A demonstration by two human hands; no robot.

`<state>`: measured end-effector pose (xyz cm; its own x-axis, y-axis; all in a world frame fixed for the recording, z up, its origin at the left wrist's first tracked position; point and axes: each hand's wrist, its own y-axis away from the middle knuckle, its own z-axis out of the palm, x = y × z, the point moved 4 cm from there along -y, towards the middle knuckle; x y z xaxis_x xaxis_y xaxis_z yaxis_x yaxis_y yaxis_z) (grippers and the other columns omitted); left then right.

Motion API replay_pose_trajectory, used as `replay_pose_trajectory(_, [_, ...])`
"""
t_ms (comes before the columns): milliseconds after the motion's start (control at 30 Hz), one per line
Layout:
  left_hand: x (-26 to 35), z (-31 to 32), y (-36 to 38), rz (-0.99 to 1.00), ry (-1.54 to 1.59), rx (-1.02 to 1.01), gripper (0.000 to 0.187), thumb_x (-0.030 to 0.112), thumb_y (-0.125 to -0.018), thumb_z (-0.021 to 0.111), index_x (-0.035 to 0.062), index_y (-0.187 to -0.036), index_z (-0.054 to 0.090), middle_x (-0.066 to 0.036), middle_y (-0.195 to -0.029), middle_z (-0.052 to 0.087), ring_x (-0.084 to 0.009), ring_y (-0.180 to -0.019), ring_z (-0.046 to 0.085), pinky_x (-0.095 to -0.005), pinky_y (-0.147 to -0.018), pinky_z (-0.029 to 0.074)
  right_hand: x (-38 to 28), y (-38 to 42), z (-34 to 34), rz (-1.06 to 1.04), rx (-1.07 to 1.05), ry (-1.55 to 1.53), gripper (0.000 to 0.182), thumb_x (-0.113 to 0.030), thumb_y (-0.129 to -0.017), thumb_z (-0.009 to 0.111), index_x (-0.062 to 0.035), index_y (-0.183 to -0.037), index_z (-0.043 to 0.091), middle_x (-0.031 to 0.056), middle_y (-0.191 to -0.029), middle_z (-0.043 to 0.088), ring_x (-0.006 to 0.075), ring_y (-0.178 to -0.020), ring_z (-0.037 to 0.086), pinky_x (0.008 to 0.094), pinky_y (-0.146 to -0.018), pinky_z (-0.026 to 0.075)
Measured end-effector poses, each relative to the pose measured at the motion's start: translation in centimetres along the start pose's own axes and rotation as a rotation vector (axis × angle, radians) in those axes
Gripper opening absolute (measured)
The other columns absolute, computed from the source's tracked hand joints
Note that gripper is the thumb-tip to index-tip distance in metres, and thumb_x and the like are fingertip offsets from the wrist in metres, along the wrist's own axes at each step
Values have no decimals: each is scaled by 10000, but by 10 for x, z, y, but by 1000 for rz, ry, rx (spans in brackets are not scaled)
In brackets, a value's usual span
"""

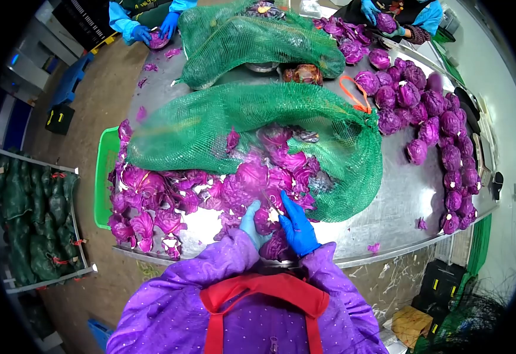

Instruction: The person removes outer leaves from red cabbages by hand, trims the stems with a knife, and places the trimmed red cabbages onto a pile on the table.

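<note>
A small red cabbage [265, 220] sits between my two gloved hands, close to the table's near edge. My left hand [252, 225], in a pale blue glove, is closed around its left side. On the other side, my right hand [297, 226] wears a darker blue glove and is wrapped around a small knife, its thin dark blade [276, 207] right at the cabbage; the handle is hidden. Another red cabbage [277, 245] lies just below my hands. Loose purple leaves [249, 183] are heaped in front of them, partly against a green mesh sack [222, 112] with cabbages inside.
Trimmed cabbages [429, 130] line the right side of the metal table [397, 206]. A green crate [102, 194] stands left, beside piled leaves [146, 189]. Across the table, two people work, one at left [152, 20] and one at right [397, 17]. A second mesh sack [258, 41] lies behind.
</note>
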<state>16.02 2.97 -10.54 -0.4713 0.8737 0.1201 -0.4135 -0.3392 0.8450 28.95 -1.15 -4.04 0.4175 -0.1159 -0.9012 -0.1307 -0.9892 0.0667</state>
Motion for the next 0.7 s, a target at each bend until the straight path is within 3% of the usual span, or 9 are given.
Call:
replay_pose_trajectory(133, [1, 0, -4, 13, 47, -114, 495, 415, -829, 618, 99, -1203, 545, -71, -1129, 629, -238, -993, 619, -438, -871, 513, 7, -7, -4, 47, -68, 32, 520, -240, -949, 508, -136, -1431, 343, 233, -1375, 408, 393, -1258, 422, 428, -1006, 386])
replay_pose_trajectory(167, [1, 0, -2, 5, 57, -197, 497, 401, -831, 618, 92, -1212, 541, -77, -1139, 627, -241, -999, 620, -443, -876, 512, 18, -23, -9, -348, 119, 214, 487, -267, -959, 504, -109, -1405, 389, 179, -1328, 481, 326, -1152, 528, 382, -925, 455])
replay_pose_trajectory(200, [1, -1, -1, -1, 65, -283, 499, 387, -832, 617, 85, -1220, 536, -82, -1149, 625, -244, -1006, 621, -447, -881, 512, 37, -29, -22, 292, 227, -446, 446, -301, -972, 491, -84, -1360, 452, 115, -1181, 589, 202, -911, 617, 313, -758, 512])
replay_pose_trajectory(267, [-1, -3, 10, -74, -142, -233, 486, 340, -848, 602, 66, -1241, 522, -107, -1151, 625, -255, -1026, 621, -438, -908, 500, 73, -35, -20, 282, 222, -232, 436, -362, -973, 485, -98, -1319, 508, 57, -951, 650, 93, -635, 554, 256, -549, 476])
replay_pose_trajectory(433, [23, -22, 30, -134, -161, -340, 437, 306, -886, 562, 36, -1228, 540, -117, -1092, 650, -278, -1009, 625, -462, -942, 477, 64, -44, -54, 642, 263, -705, 495, -441, -961, 462, -161, -1369, 442, 51, -725, 625, 72, -419, 390, 249, -385, 342])
replay_pose_trajectory(467, [27, -26, 37, -103, -151, -338, 451, 296, -888, 557, 29, -1250, 519, -135, -1143, 631, -293, -1047, 612, -473, -969, 459, 65, -44, -64, 586, 304, -791, 525, -448, -960, 457, -175, -1404, 392, 71, -762, 637, 75, -410, 385, 249, -379, 341])
replay_pose_trajectory(500, [33, -24, 45, -55, -160, -370, 481, 300, -884, 559, 26, -1274, 496, -142, -1184, 610, -299, -1084, 594, -480, -989, 442, 37, -40, -73, 439, 223, -835, 656, -383, -926, 556, -203, -1472, 242, 131, -930, 648, 92, -547, 522, 243, -502, 450])
replay_pose_trajectory(667, [43, -10, 46, -5, -274, -444, 540, 318, -869, 574, 61, -1328, 452, -120, -1237, 589, -266, -1126, 577, -449, -994, 445, -31, -21, -22, 87, -20, -356, 944, -162, -805, 732, -219, -1504, 101, 186, -1120, 599, 226, -1009, 589, 325, -856, 467])
replay_pose_trajectory(700, [44, -7, 47, 0, -283, -433, 540, 315, -870, 573, 61, -1330, 449, -120, -1237, 588, -266, -1128, 577, -449, -994, 446, -33, -23, -17, -44, 31, -214, 914, -170, -815, 724, -216, -1502, 122, 165, -1085, 619, 216, -968, 600, 327, -841, 469])
